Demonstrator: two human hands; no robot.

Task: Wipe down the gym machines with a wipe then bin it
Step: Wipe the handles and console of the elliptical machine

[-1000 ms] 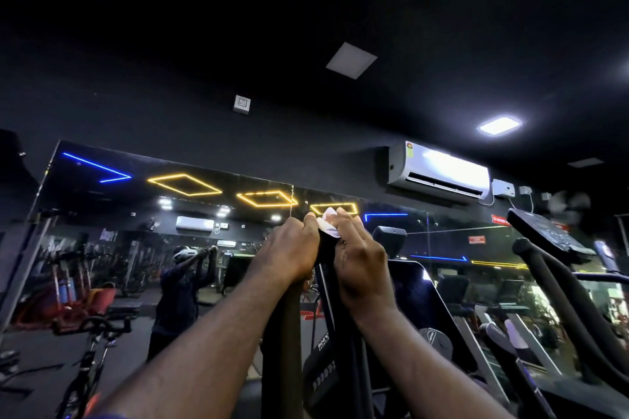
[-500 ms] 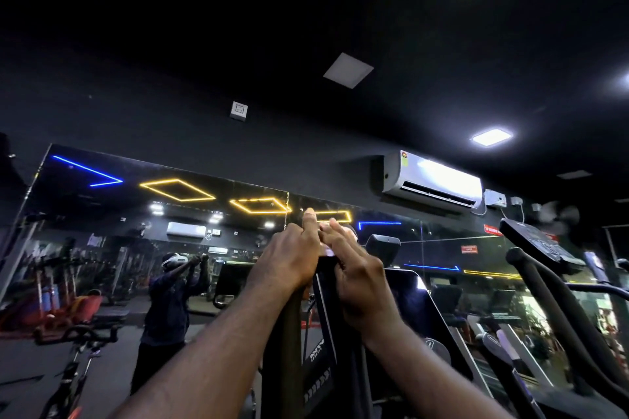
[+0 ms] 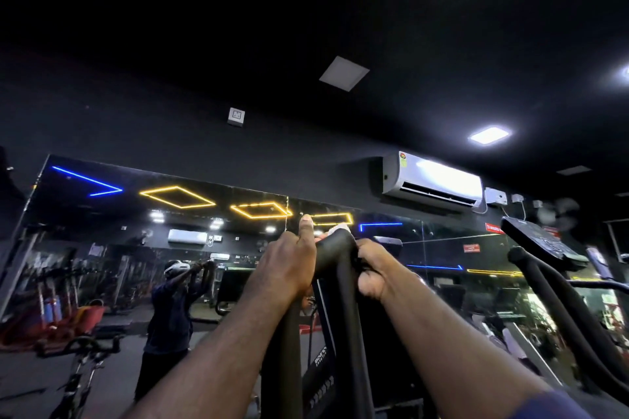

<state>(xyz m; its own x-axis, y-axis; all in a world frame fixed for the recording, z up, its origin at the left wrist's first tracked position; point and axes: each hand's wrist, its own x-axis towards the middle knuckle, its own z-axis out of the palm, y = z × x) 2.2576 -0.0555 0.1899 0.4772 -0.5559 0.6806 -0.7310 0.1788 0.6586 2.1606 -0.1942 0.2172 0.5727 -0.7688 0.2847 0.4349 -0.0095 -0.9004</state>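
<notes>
Gripping the bend of the black handle point(image 3: 335, 250), the right hand point(image 3: 374, 269) has its fingers curled tight round it, the white wipe point(image 3: 337, 231) peeking out at the handle's top, while the left hand point(image 3: 289, 265), just left of the handle, curls over a second bar point(image 3: 284, 343), thumb raised.

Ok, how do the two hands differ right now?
The left hand has its thumb pointing straight up; the right hand shows only curled fingers. The left hand closes over the top of the left bar; the right hand wraps the right bar, where the white wipe peeks out at the top. Both grip black machine bars.
</notes>
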